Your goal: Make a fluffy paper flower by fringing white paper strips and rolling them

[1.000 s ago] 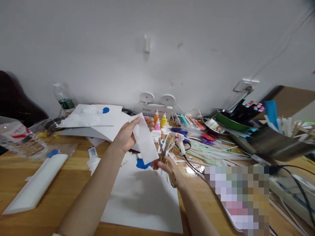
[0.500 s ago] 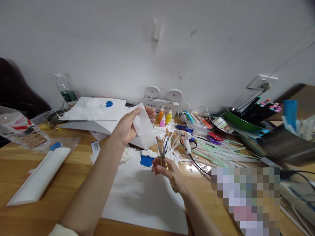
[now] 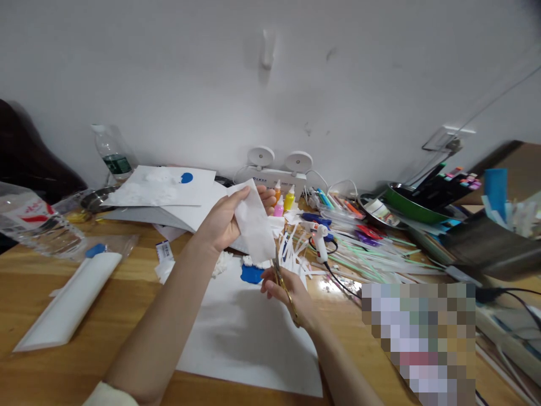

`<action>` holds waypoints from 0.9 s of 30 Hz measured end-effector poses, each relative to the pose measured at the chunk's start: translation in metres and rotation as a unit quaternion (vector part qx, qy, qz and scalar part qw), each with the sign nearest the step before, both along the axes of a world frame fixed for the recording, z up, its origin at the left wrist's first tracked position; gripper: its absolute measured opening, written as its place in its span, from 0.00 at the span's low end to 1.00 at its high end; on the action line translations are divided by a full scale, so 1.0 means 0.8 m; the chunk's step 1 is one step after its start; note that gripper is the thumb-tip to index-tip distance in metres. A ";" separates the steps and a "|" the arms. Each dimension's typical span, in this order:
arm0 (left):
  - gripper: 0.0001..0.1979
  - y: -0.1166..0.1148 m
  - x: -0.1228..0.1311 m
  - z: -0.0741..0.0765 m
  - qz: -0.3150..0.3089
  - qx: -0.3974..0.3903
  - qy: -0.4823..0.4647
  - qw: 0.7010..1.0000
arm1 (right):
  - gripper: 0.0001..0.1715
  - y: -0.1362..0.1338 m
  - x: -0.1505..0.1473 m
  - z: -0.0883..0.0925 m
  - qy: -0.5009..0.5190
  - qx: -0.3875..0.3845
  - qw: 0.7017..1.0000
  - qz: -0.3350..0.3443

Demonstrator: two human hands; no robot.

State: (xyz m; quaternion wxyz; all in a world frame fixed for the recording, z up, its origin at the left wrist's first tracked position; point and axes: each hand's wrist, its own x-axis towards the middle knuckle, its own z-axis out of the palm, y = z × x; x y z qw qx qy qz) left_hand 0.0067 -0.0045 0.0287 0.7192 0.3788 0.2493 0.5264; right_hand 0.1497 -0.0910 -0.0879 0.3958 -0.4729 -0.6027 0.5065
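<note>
My left hand [image 3: 224, 223] pinches a strip of white paper [image 3: 256, 225] and holds it up above the table. My right hand [image 3: 285, 293] grips gold-handled scissors [image 3: 282, 282], whose blades meet the paper's lower edge. Below both hands a large white sheet [image 3: 245, 332] lies on the wooden table [image 3: 63, 372], with a blue paint blob [image 3: 251, 274] and white fluffy bits near its far edge. Cut white paper strips [image 3: 296, 248] lie just right of the scissors.
A white glue gun [image 3: 322, 239] with a black cord, small paint bottles [image 3: 284, 200], straws and markers crowd the right. A stack of white sheets [image 3: 164, 194], a water bottle [image 3: 112, 158] and a plastic bag [image 3: 34, 225] are at the left. A white packet [image 3: 67, 307] lies near left.
The paper strip swung down toward the scissors, and the scissor blades now reach its lower edge. The view shifted slightly.
</note>
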 end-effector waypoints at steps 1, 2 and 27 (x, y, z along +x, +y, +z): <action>0.11 0.000 0.001 -0.001 -0.006 -0.002 0.000 1.000 | 0.17 0.000 0.000 0.001 0.003 -0.001 1.000 0.001; 0.11 0.000 0.002 -0.001 -0.012 -0.002 0.000 1.000 | 0.17 0.000 0.000 0.002 0.006 -0.002 1.000 0.002; 0.11 0.010 0.001 -0.010 0.001 -0.001 -0.006 1.000 | 0.22 -0.005 -0.004 0.003 0.019 -0.056 0.998 -0.010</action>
